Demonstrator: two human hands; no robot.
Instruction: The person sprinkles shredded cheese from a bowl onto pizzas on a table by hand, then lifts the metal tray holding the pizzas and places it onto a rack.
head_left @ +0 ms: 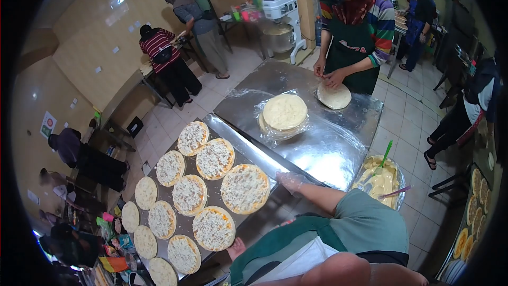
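A large metal tray (254, 145) carries several round pizza bases, many topped with white shreds, such as the pizza (244, 189) near its right end. My right hand (291, 183), in a clear glove, grips the tray's right corner beside the steel table. Lower down, my left hand (236, 248) holds the tray's near edge, next to a topped pizza (214, 228); its fingers are partly hidden. Beyond the tray, a stack of plain dough rounds (285, 112) sits on plastic wrap on the steel table (338, 145).
Across the table a co-worker (346, 37) handles a dough round (334, 96). A bowl of creamy mix (389, 180) with green and purple utensils stands at the table's right end. Behind is a stand mixer (283, 21). More trays of pizzas (473, 217) lie far right; other people work along the walls.
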